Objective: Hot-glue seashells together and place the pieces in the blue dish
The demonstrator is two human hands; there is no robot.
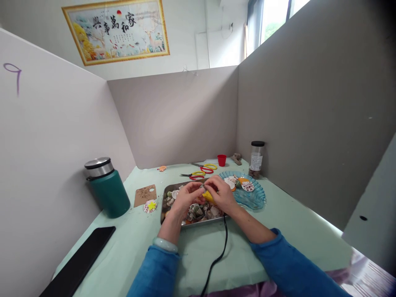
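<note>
Both hands meet above a metal tray filled with shells and small stones. My left hand has its thumb and fingers pinched together at a small greyish piece. From the other side, the fingertips of my right hand press on the same piece. A yellow object shows below the right fingers; whether that hand also holds it is unclear. A black cord runs from near the tray's right end toward the front edge of the table.
Left: green flask, black flat object, brown card, decorated disc. Behind the tray: two pairs of scissors, red cup. Right: blue scalloped plate with decorated pieces, black-lidded jar. Partitions enclose the table.
</note>
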